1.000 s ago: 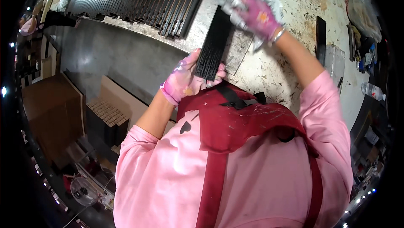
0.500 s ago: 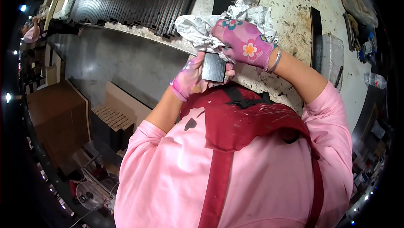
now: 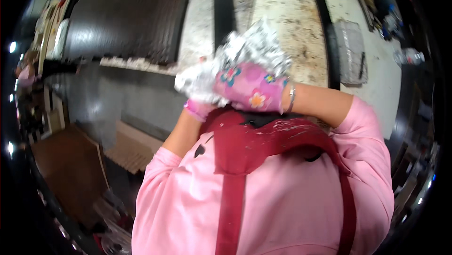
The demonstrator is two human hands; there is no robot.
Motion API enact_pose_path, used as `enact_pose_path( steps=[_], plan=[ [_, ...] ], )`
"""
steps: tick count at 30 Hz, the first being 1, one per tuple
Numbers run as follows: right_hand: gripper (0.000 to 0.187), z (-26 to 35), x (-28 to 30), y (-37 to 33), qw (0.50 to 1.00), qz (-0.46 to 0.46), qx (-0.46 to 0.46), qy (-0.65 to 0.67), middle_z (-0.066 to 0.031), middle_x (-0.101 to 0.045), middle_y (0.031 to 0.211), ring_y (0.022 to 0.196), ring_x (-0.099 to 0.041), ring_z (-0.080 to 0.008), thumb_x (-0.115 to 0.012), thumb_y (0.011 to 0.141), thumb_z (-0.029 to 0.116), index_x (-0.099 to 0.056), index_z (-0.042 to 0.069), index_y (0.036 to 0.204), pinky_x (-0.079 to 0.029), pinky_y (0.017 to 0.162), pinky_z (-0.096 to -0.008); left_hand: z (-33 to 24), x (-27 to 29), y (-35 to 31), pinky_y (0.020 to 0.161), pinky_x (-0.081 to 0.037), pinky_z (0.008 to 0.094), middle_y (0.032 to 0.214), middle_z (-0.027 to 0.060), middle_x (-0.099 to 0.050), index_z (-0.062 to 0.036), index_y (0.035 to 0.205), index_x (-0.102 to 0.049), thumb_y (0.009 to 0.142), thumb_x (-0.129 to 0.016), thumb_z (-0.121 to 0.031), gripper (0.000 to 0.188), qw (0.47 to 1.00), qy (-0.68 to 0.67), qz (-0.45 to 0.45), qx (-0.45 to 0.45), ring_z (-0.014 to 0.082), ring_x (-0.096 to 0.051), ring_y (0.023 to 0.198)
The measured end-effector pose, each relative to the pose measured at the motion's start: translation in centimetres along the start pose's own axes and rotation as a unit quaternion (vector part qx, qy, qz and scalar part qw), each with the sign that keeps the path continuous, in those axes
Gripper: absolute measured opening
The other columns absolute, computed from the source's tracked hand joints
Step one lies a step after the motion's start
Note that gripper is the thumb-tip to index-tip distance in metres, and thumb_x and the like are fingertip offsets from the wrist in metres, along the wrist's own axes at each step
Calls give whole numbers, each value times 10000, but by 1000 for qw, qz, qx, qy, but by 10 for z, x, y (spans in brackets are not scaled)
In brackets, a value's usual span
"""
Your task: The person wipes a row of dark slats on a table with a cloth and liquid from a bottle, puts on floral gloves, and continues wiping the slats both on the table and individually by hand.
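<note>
My right hand [image 3: 249, 85], in a pink flowered glove, is closed on a crumpled white cloth [image 3: 256, 48]. The cloth bunches over the near part of a long black board [image 3: 223, 12], which runs away from me over the bench. Under the cloth, my left hand [image 3: 200, 109] shows mainly its pink glove cuff, with a fingertip beside the board. Its grip around the near end of the board is mostly covered, and that end is hidden too. Both hands are close together in front of my red apron, slightly blurred.
A row of dark ridged strips [image 3: 127, 17] lies at the far left. On the stained bench [image 3: 296, 24] to the right are another black strip [image 3: 327, 38] and a wrapped grey block [image 3: 351, 52]. Brown cardboard boxes [image 3: 70, 170] stand at lower left. Another person [image 3: 28, 69] is at far left.
My right hand and the cloth have come nearer and leftward over the board's near end, which was exposed before. The cloth now covers most of my left hand. The view has shifted somewhat.
</note>
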State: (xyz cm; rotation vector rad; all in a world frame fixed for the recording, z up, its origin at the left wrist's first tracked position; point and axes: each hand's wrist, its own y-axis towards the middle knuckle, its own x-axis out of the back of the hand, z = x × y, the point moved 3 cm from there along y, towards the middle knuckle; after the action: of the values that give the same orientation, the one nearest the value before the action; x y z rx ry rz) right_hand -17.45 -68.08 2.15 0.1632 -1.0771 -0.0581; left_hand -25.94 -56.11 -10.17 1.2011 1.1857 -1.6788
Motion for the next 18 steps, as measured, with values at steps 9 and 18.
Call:
enact_pose_path(
  steps=[9, 18],
  plan=[
    [336, 4, 70, -189, 761, -322, -427, 367, -93, -653, 890, 805, -633, -172, -669, 847, 230, -614, 29, 1111, -510, 749, -309, 26, -63, 68, 691, -612, 377, 942, 118, -605, -45, 1164, -519, 878, -674, -444, 515, 930, 304, -198, -51, 286, -674, 839],
    [385, 89, 24, -345, 636, -244, -684, 260, -139, -673, 1036, 978, -621, -202, -706, 841, 192, -607, -24, 1144, -479, 853, -323, 129, -66, 137, 966, -378, 267, 1307, 92, -450, -96, 1493, -291, 922, -655, -190, 684, 747, 647, -95, -120, 164, -456, 1138]
  ],
)
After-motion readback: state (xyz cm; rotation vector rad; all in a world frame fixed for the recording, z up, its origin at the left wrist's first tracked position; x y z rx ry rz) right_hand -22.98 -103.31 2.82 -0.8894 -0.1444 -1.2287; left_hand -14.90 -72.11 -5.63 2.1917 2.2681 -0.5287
